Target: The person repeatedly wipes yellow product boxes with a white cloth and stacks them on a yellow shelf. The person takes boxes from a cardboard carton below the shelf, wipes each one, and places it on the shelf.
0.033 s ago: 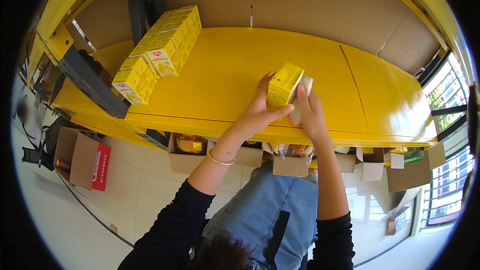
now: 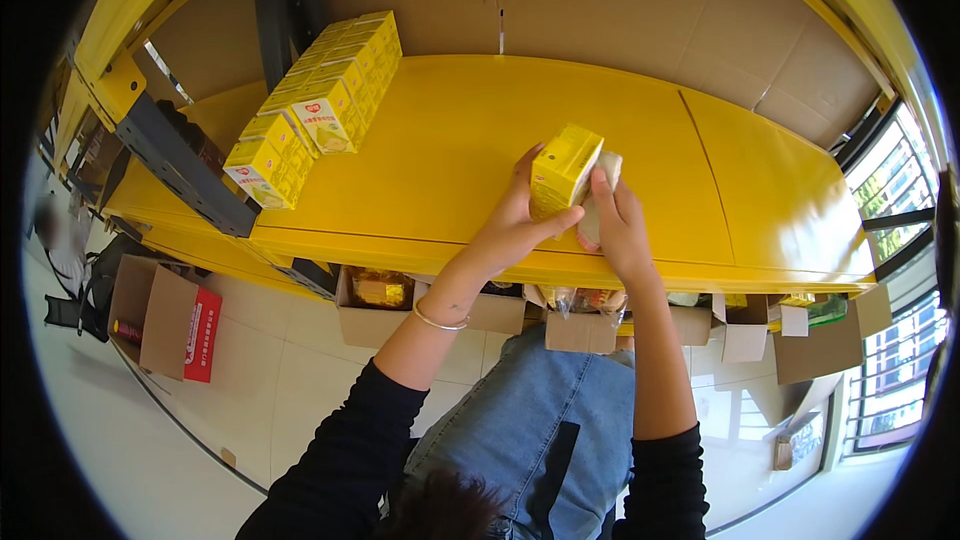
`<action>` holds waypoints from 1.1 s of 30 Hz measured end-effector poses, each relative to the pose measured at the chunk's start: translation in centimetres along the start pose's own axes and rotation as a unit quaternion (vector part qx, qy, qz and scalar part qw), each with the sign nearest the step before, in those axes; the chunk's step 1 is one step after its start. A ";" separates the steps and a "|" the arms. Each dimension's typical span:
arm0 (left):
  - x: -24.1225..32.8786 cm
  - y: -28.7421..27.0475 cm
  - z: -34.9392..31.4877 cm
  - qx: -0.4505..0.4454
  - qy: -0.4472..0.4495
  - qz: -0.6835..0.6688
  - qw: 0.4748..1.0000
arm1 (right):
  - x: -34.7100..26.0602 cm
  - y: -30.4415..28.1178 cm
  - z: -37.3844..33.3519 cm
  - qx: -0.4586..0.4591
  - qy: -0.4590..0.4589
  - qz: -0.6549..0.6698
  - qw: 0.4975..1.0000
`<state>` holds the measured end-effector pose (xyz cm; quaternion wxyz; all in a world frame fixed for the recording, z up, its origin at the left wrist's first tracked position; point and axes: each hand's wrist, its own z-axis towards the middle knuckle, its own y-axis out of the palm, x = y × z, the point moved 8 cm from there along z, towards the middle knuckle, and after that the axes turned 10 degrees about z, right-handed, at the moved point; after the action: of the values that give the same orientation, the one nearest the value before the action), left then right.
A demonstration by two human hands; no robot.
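My left hand [image 2: 515, 212] is closed around a small yellow drink carton [image 2: 566, 162], its thumb along the near edge. The carton is tilted, just above the front part of the yellow shelf [image 2: 540, 90]. At its right side my right hand [image 2: 624, 225] is closed on a pale, folded cloth [image 2: 589, 230] with a pinkish lower edge. The cloth lies against the carton, and the fingers hide part of it. Similar yellow cartons [image 2: 345, 75] stand in tight rows at the left of the shelf.
A dark metal post [image 2: 185, 165] rises at the shelf's left. Below the front edge are open cardboard boxes [image 2: 480, 312] with packaged goods. Another cardboard box [image 2: 165, 325] with a red flap is on the floor at left. Cardboard [image 2: 620, 0] lines the back.
Both hands, with the carton and the cloth, have shifted very slightly left. The grip looks the same, and the rows of cartons have not moved.
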<state>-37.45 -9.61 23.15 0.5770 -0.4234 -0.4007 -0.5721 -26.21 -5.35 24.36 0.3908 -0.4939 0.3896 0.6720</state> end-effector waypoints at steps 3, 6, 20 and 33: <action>0.8 -0.2 -0.2 0.013 0.008 -0.070 0.997 | -0.3 0.3 -0.1 -0.017 0.002 -0.064 0.998; 0.6 -1.1 -0.2 0.021 -0.004 -0.178 0.984 | -0.3 0.6 0.0 -0.041 -0.023 -0.117 0.992; 0.7 -2.6 -0.4 0.061 -0.009 -0.374 0.926 | 1.6 0.6 -0.2 -0.088 0.076 -0.012 0.993; 0.5 -3.5 -0.8 0.154 0.028 -0.249 0.956 | 1.3 1.1 -0.9 -0.187 0.130 -0.098 0.969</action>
<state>-40.95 -10.48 23.47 0.4852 -0.1997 -0.5601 -0.6411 -27.11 -6.43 23.08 0.3013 -0.6771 0.2544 0.6214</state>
